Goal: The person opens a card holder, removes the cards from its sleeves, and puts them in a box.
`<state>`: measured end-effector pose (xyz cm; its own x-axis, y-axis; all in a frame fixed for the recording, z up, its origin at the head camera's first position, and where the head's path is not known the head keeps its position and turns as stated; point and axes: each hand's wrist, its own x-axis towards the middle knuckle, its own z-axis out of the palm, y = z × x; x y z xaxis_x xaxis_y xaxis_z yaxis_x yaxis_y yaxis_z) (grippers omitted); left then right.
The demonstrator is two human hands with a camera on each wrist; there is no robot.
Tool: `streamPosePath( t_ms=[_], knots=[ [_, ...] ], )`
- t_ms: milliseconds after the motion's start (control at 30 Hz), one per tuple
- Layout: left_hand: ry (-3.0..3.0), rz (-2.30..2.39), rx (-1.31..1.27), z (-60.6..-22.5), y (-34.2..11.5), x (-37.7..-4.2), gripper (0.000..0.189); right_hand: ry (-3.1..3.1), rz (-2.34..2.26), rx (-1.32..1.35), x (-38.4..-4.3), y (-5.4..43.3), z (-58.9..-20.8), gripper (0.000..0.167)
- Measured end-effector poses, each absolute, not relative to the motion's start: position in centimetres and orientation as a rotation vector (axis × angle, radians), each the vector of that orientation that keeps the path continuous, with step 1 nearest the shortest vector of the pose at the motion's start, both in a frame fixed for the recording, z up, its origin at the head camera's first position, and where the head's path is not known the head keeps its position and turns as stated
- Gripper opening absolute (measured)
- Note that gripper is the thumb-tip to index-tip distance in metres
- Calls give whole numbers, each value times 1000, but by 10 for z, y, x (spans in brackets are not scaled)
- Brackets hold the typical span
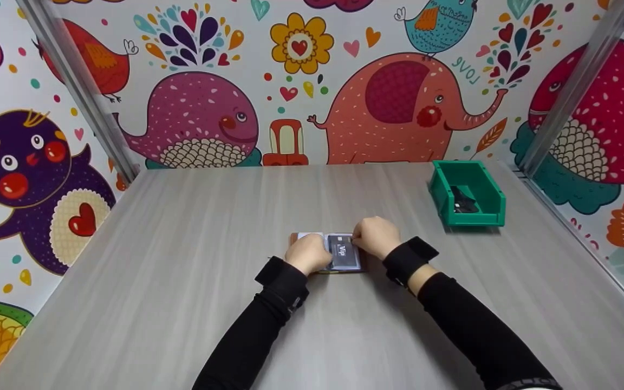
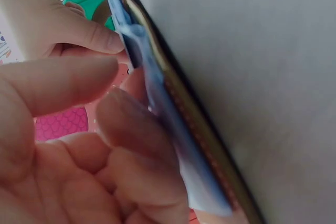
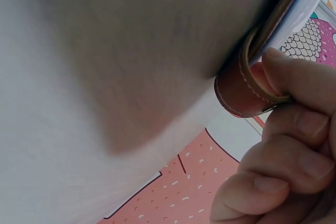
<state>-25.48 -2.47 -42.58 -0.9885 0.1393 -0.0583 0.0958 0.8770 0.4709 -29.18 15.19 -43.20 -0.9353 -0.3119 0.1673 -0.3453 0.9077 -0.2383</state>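
Note:
An open card holder (image 1: pixel 362 264) lies on the table, with brown leather covers and clear plastic sleeves. A dark card (image 1: pixel 343 253) marked "Vip" shows in its right half. My left hand (image 1: pixel 309 254) holds the holder near its middle, fingers curled against the clear sleeves (image 2: pixel 157 90); its thumb stands apart from them in the left wrist view. At the right edge my right hand (image 1: pixel 377 236) pinches the brown strap (image 3: pixel 239 95), which bends in a loop, with the thumb at its inner side. My left hand hides much of the holder's left half.
Toward the back right of the table (image 1: pixel 182 233) stands a green bin (image 1: pixel 476 219) with dark items (image 1: pixel 463 201) inside. Walls (image 1: pixel 344 108) printed with cartoon animals rise behind and at both sides, with metal posts (image 1: pixel 82 92) at the corners.

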Motion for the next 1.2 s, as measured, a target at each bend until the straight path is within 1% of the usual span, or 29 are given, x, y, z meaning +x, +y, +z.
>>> streamPosePath(
  t_ms=[133, 400, 767, 933, 1200],
  knots=[
    [2943, 739, 189, -426, -25, -256, 12, -2949, 401, 511, -292, 152, -432, 5],
    [2943, 749, 216, -427, -25, -256, 10, -2956, 382, 486, -292, 152, -432, 4],
    [2917, 702, 224, -427, -24, -259, 30, -2957, 391, 516, -291, 153, -431, 5],
    [2902, 728, 222, -426, -26, -260, 34, -2972, 394, 505, -291, 152, -431, 7],
    [2858, 802, 143, -428, -27, -263, 37, -2974, 383, 485, -291, 151, -432, 7]
  ],
)
